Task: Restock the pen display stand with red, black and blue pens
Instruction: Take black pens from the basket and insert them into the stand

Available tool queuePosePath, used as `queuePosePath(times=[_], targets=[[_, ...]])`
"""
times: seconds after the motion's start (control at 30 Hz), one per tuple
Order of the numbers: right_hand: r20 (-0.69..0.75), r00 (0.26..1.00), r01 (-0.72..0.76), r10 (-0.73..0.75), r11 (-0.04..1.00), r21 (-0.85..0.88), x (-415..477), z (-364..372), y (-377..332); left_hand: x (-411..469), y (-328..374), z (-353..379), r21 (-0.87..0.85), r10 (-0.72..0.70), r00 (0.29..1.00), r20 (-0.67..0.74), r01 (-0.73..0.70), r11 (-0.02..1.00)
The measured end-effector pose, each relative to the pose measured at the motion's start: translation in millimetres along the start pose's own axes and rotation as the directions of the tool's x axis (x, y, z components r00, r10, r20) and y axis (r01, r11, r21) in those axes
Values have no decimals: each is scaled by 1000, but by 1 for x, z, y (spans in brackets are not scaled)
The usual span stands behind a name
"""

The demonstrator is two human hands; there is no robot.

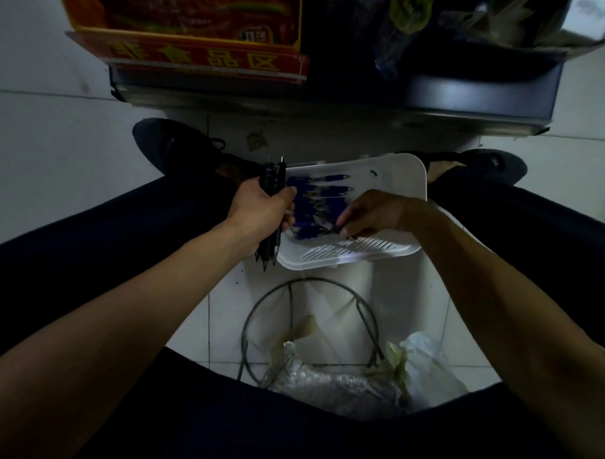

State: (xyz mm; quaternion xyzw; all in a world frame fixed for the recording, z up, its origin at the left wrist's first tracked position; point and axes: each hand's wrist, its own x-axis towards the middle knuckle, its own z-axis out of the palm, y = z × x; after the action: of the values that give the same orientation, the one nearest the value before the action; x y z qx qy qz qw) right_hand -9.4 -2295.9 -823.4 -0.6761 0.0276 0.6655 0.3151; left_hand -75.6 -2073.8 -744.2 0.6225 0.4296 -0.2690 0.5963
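A white slotted tray [395, 178] lies on the floor between my legs. Several blue pens [323, 189] lie side by side in its left half. My left hand [262, 210] is at the tray's left edge, closed around an upright bundle of black pens [273, 177] whose tips stick out below the fist. My right hand [372, 213] reaches into the tray from the right, its fingertips pinched on a pen at the near end of the blue row. That pen's colour is hard to tell. No display stand is recognisable.
A shelf unit [323, 87] with a red sign [199, 57] stands just beyond the tray. Nearer me, a round wire frame [311, 332] and crumpled plastic wrap [337, 379] lie on the white tiled floor. My dark-trousered legs and shoes flank the tray.
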Motion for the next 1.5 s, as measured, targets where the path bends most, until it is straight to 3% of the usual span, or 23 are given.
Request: queuePosePath(times=[0.13, 0.27, 0.53, 0.7, 0.77, 0.83, 0.9, 1.17, 1.5], targets=[[27, 997, 65, -76, 956, 286, -13, 0, -11, 4, 0, -2, 34, 16, 998, -63, -14, 999], [110, 977, 115, -181, 891, 440, -19, 9, -20, 4, -1, -2, 26, 68, 995, -75, -66, 997], [208, 916, 204, -344, 844, 497, -25, 28, -35, -3, 6, -3, 26, 54, 997, -62, -53, 998], [130, 950, 185, -283, 848, 496, -43, 29, -58, -8, 20, -1, 43, 81, 996, -30, -79, 996], [-54, 975, 219, -215, 887, 407, -50, 25, -66, -13, 27, -2, 64, 125, 992, -21, -123, 990], [-276, 936, 268, -216, 949, 166, -56, 18, -71, -17, 32, -2, 93, 175, 985, -11, -173, 981], [-382, 890, 266, -248, 964, -6, -64, 13, -73, -25, 36, 0, 125, 220, 975, 6, -219, 968], [-442, 822, 295, -360, 932, -211, -108, 5, -80, -55, 62, 12, 164, 346, 938, 29, -346, 924], [-549, 660, 377, -513, 858, -349, -165, -12, -108, -103, 118, 22, 77, 482, 876, -6, -480, 874]])
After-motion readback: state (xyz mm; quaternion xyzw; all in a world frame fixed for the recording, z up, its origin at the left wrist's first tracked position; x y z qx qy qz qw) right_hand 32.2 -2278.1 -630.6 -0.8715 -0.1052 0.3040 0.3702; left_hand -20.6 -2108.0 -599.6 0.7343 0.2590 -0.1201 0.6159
